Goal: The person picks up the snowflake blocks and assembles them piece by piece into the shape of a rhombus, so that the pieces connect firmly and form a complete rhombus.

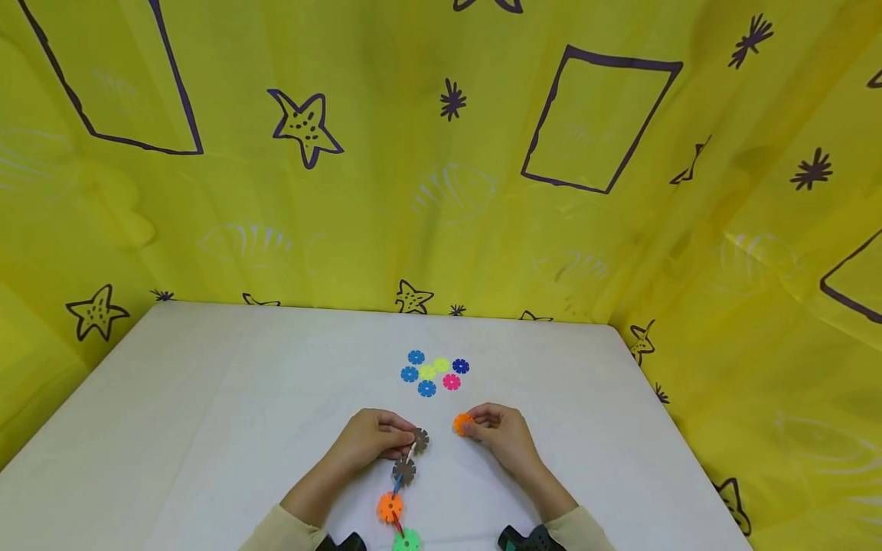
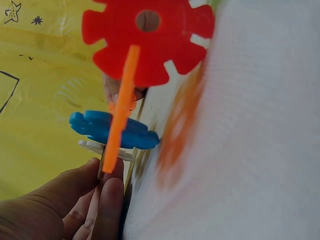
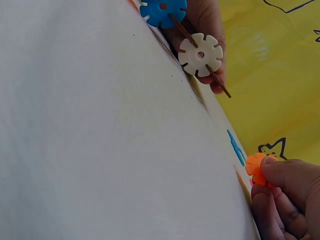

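My left hand [image 1: 368,440] pinches the brown disc [image 1: 423,441] at the far end of a chain of notched plastic discs. Down from it come a white disc [image 3: 212,56] seen edge-on from above, another brown disc [image 1: 403,472], a blue disc [image 2: 95,126], an orange disc [image 1: 386,508], a red disc [image 2: 115,57] and a green disc [image 1: 407,542] at the head view's lower edge. To the right, apart from the chain, my right hand [image 1: 506,440] holds a single orange disc [image 3: 254,170] between thumb and fingers.
Loose discs lie in a cluster beyond the hands on the white table [image 1: 207,383]: blue discs [image 1: 409,374], yellow discs [image 1: 442,365], a dark blue disc [image 1: 461,366] and a pink disc [image 1: 451,382]. Yellow patterned cloth [image 1: 386,229] hangs behind and beside the table.
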The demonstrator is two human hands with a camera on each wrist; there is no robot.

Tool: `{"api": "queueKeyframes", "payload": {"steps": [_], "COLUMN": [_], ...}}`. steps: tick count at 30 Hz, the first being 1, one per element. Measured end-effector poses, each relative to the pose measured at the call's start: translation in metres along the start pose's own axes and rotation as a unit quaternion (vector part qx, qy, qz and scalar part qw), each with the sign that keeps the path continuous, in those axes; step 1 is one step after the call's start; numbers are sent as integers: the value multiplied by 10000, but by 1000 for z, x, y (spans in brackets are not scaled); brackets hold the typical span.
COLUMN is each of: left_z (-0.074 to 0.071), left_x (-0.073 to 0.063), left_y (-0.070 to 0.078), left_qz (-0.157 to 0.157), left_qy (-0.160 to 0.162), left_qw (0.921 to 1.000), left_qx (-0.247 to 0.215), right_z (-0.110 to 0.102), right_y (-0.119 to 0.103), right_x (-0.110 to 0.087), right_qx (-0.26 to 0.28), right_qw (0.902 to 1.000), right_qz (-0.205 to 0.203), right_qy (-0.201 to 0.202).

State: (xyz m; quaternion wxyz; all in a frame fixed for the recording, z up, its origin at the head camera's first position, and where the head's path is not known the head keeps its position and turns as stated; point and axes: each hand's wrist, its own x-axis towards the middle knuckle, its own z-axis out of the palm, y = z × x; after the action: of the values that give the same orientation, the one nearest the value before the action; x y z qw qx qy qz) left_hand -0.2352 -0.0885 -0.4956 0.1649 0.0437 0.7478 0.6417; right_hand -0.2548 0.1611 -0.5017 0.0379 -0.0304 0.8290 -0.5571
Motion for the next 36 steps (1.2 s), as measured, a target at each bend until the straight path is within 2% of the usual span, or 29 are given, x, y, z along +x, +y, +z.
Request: {"api": "queueKeyframes", "payload": {"steps": [11,18,28,36], "left_z": [0,0,0,0], "left_x": [0,0,-1,-1], "left_y": [1,1,2,1], "left_qz": [6,-10,-55,-28], "left_qy": [-62,-60,-11,15], "left_qw": [9999,10000,10000,10000], "left_qx": [-104,-76,-23,27], "right_z": [6,10,17,23], "right_y": [0,-3,-5,-7], "right_x": [-10,-14,-19,-24], "right_qx": [146,218,94,97], "right_qw": [9991,9986,9980,9978], "right_qz": [-320,-294,-482,-468], "right_qy": [-219,-379,-402,-465]}}
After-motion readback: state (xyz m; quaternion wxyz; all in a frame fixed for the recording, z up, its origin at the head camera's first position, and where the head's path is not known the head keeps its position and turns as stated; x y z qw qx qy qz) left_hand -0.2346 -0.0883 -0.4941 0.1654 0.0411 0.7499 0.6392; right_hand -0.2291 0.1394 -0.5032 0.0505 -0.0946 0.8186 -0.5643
